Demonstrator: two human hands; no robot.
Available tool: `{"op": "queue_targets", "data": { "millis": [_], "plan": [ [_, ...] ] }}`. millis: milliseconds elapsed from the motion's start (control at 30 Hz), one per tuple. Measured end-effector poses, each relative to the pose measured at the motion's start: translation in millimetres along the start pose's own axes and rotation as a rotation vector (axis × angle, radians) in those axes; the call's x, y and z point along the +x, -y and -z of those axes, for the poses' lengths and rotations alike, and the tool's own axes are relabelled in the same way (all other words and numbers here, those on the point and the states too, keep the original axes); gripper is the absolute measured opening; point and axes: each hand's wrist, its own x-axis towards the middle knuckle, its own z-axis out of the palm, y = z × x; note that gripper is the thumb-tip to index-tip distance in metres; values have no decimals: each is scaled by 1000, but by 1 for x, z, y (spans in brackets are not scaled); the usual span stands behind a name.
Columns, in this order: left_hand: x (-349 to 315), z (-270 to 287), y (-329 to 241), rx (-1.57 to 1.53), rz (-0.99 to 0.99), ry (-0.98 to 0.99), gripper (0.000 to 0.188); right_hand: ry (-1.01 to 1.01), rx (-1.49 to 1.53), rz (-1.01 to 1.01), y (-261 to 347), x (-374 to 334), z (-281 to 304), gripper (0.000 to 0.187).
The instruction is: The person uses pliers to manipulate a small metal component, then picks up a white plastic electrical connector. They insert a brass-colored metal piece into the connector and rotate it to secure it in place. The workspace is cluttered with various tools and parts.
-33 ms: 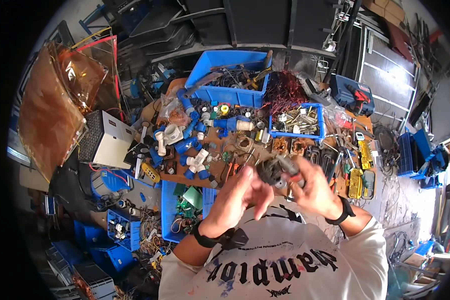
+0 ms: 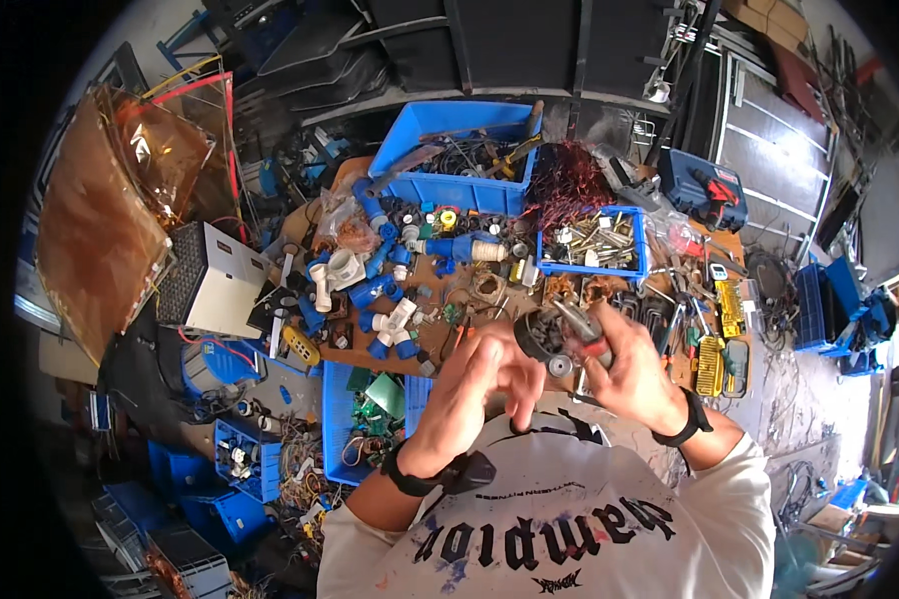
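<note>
Right hand [image 2: 629,369] and its grey-and-red tool [image 2: 577,321] have shifted slightly; left hand [image 2: 464,399] has changed pose a little, fingers a bit more bent. Bench items look unchanged.

Nearest: pale printed shirt [image 2: 559,479], both forearms in front of it, black band on each wrist. Left fingers half curled, thumb raised; cannot tell if they grip anything. Right fingers closed around the tool, thumb side toward the left hand. Tool sits tilted between the hands, above the near edge of the bench. Dark round part [image 2: 536,334] just beside it, near the left fingertips; support unclear. Small silver round part [image 2: 560,366] just below the tool.

Left of left hand: blue crate [image 2: 335,419] with green circuit boards [image 2: 375,404]. Wooden bench [image 2: 350,355] beyond: white-and-blue pipe fittings [image 2: 400,314] left of centre, yellow bit holder [image 2: 709,364] at right. Further back: small blue tray [image 2: 594,272] of metal pieces. Farthest on bench: large blue bin [image 2: 449,190], red shavings [image 2: 569,180] beside it.
</note>
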Motion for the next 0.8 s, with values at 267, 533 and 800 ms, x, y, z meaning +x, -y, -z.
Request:
{"op": "queue_targets", "data": {
  "millis": [267,533,800],
  "plan": [
    [17,-18,16,642,-471,-384,39,2,-82,51,-1,3,-3,24],
    [26,12,10,-766,317,348,75,-35,-75,181,-1,-2,-8,29],
    [20,-18,21,468,-585,-339,48,81,42,-4,3,-3,-4,24]
  ]
}}
